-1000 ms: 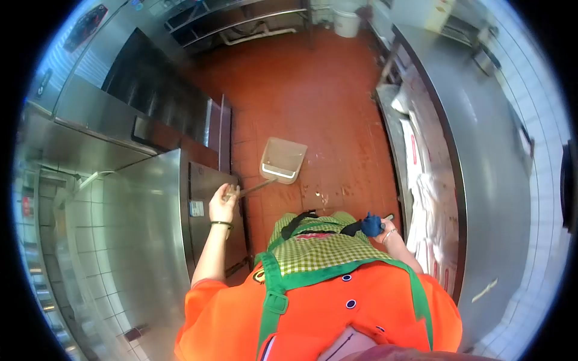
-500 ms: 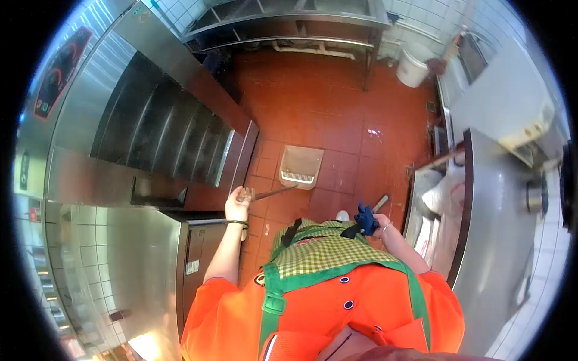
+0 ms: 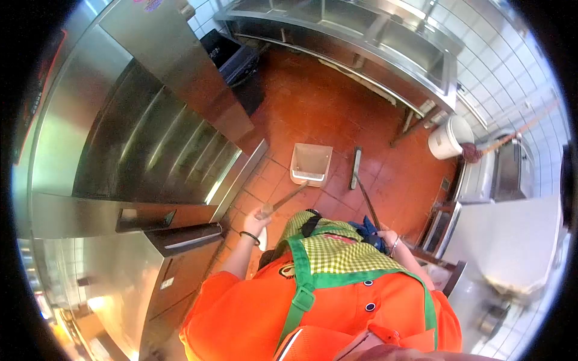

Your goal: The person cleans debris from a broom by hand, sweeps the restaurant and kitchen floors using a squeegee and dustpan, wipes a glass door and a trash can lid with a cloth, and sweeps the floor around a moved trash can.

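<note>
My left hand [image 3: 256, 223] is closed around the handle of a long-handled dustpan [image 3: 310, 159]. The beige pan lies on the red tiled floor ahead of me, with a white toothed strip along its near edge. My right hand [image 3: 388, 237] is closed on the dark handle of a broom [image 3: 356, 167], whose narrow greyish head rests on the floor to the right of the pan, apart from it. A crumpled dark blue cloth-like thing [image 3: 368, 231] sits against my right hand and partly hides the fingers; whether it is held I cannot tell.
A tall steel cabinet [image 3: 180, 78] with a dark glass front stands at the left. Behind it is a black bin [image 3: 232, 57]. Steel sinks [image 3: 409, 51] line the back wall. At the right are a white bucket [image 3: 448, 138], a mop [image 3: 472, 151] and a white-topped unit [image 3: 503, 240].
My view has turned, bringing the black bin and more of the sinks into sight. The broom head has swung forward from beside my right hand to the floor near the dustpan.
</note>
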### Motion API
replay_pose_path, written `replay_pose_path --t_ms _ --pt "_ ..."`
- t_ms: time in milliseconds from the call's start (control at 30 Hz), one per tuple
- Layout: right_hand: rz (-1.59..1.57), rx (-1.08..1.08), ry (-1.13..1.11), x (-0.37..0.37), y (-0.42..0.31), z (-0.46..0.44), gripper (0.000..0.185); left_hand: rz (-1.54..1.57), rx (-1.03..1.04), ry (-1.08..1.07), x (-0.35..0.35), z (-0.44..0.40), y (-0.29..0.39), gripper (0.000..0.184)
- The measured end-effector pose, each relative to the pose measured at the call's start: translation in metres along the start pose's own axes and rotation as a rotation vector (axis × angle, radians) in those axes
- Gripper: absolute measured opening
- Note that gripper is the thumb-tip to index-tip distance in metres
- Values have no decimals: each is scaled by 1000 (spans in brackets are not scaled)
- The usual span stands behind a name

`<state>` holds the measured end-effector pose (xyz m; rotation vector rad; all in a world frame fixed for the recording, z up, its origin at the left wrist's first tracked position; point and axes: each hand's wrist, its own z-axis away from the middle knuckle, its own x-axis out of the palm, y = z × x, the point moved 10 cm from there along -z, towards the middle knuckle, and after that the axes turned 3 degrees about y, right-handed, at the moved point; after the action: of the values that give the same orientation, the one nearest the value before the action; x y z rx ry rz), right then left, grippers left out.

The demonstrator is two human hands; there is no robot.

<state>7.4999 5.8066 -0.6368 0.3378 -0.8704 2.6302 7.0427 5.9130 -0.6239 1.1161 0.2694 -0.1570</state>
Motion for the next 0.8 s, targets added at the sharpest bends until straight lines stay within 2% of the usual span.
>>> replay_pose_path --t_ms 33,100,133,167,233,267,300,367,400,433,500,600,667,800 --pt "18 7 -12 3 -24 -2 56 -153 -20 -4 9 17 36 44" --pt "-23 1 -46 15 -70 -20 57 -251 -84 7 19 13 16 39" --pt "24 8 -64 10 -81 -34 53 -330 26 82 19 9 15 38" --pt "49 22 -76 2 -94 -48 53 -316 9 104 20 1 2 38" --pt "238 118 -26 -1 -121 -60 43 -83 -123 71 31 -6 -11 30" --pt "368 134 13 5 -143 -61 37 166 -187 141 35 5 33 23" --pt "393 135 -8 2 -156 -73 37 179 -188 171 38 9 44 23" --pt "335 392 35 -21 -167 -102 26 432 -69 263 45 5 75 27" --pt "454 274 -36 -22 -191 -119 24 483 -127 313 44 13 88 36" --pt "474 286 -45 -42 -194 -134 24 604 -61 315 48 19 96 32" --pt "348 387 -85 -73 -202 -165 26 614 -68 422 45 49 137 31" --pt "480 432 -104 -70 -226 -176 20 660 -15 620 32 64 170 32" --pt "644 455 -104 -82 -241 -187 21 732 29 617 41 68 191 34" --pt "597 541 -214 -17 -280 -173 27 660 65 629 58 69 240 40"
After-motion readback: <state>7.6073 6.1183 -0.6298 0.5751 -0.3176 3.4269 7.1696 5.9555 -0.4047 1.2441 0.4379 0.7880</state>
